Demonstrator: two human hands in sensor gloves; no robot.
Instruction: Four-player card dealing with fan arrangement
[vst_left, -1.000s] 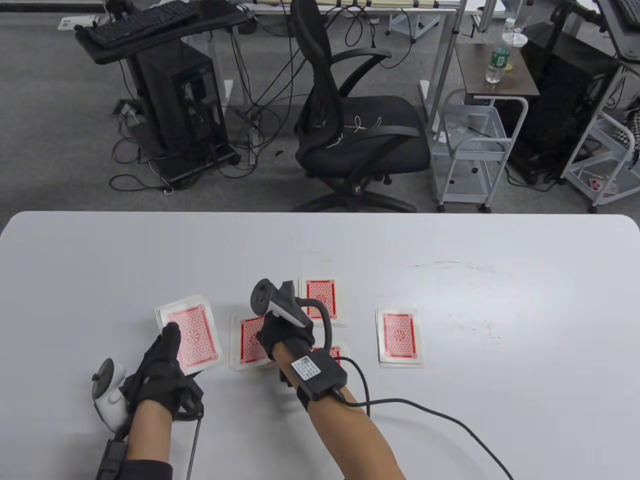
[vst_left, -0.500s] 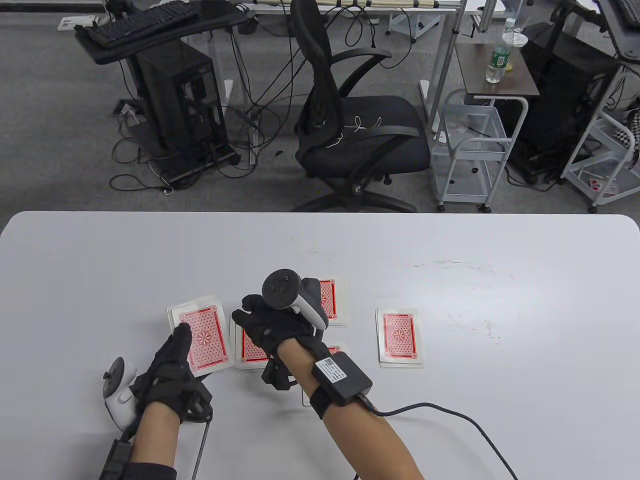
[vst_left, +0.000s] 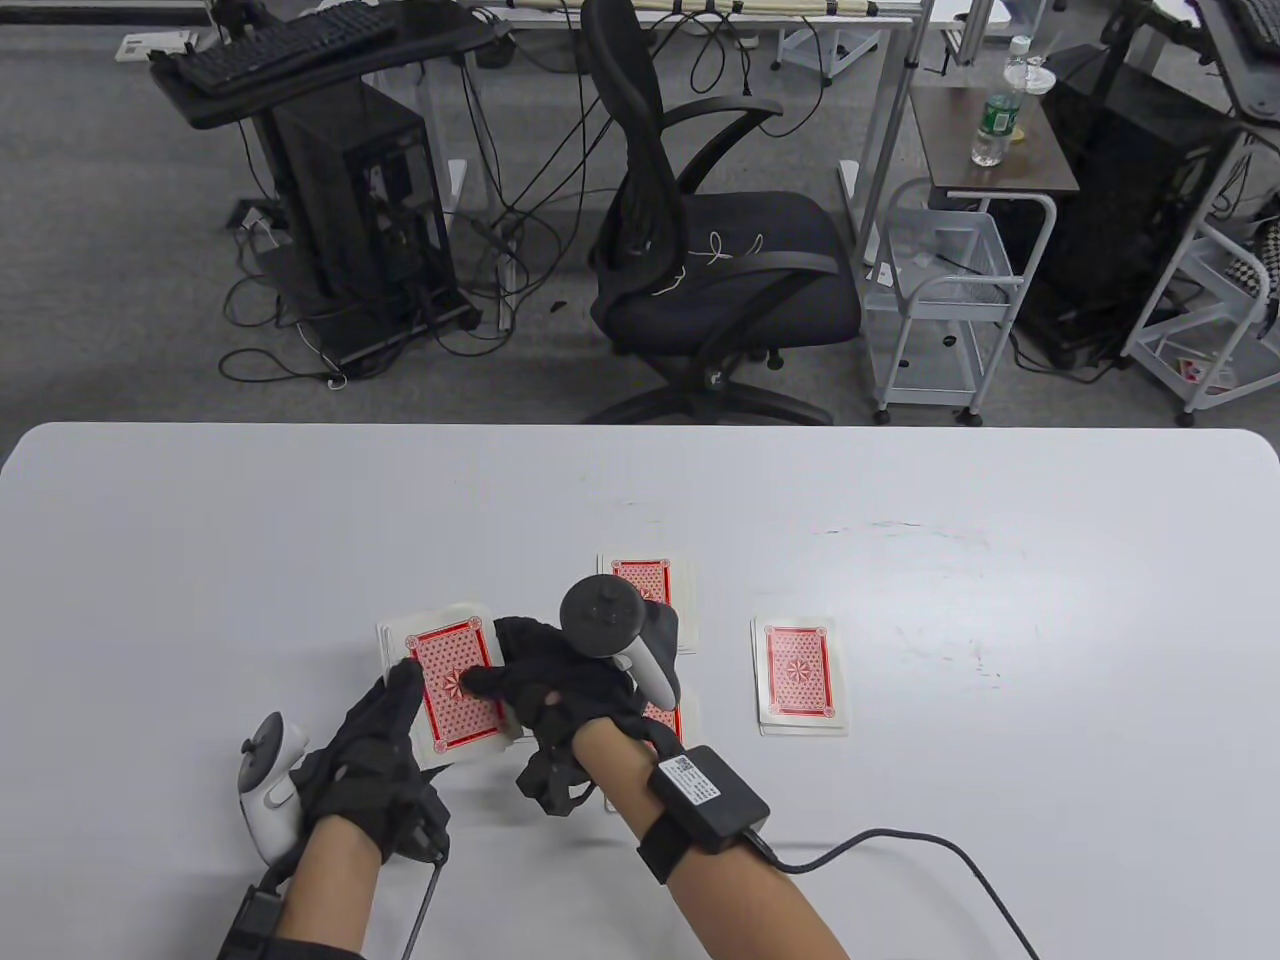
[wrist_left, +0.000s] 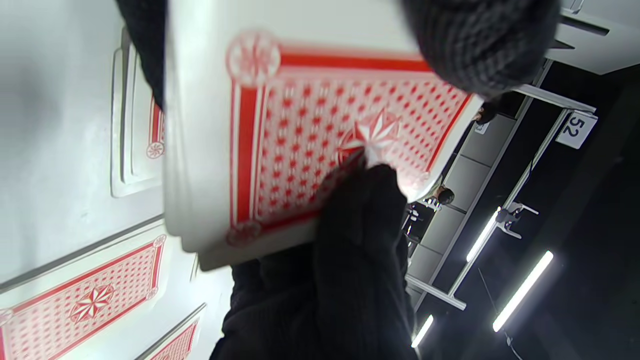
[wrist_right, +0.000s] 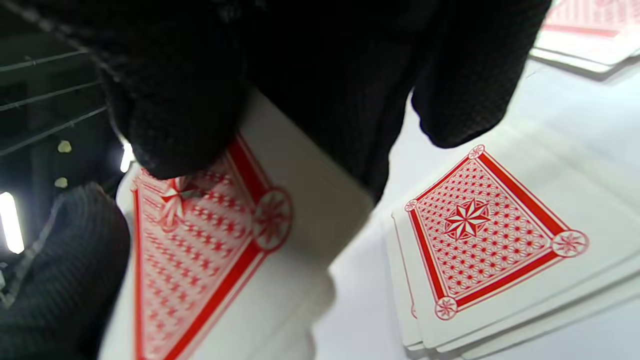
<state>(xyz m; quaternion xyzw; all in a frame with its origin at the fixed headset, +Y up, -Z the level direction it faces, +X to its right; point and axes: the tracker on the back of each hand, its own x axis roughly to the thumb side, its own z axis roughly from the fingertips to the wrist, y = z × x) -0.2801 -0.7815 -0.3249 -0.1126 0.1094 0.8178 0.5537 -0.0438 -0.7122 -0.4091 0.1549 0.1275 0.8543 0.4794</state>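
My left hand (vst_left: 400, 700) grips the red-backed deck (vst_left: 455, 685) just above the table, left of centre. My right hand (vst_left: 505, 675) meets it from the right: the thumb (wrist_right: 185, 125) presses on the top card and the fingers wrap its right edge. In the left wrist view the deck (wrist_left: 300, 140) fills the frame with the right thumb (wrist_left: 360, 225) on it. Dealt face-down piles lie at the back (vst_left: 645, 580), at the right (vst_left: 800, 675) and under my right wrist (vst_left: 672, 712). Another pile (wrist_right: 480, 235) lies just beside the deck.
The white table (vst_left: 900, 520) stretches wide to the right and back. The right glove's cable (vst_left: 900, 835) trails across the near right. A black office chair (vst_left: 720, 280) and a wire cart (vst_left: 945, 290) stand beyond the far edge.
My left hand has carried the deck rightwards, over the left pile. My right hand has turned back from that pile and set its thumb on the deck's top card.
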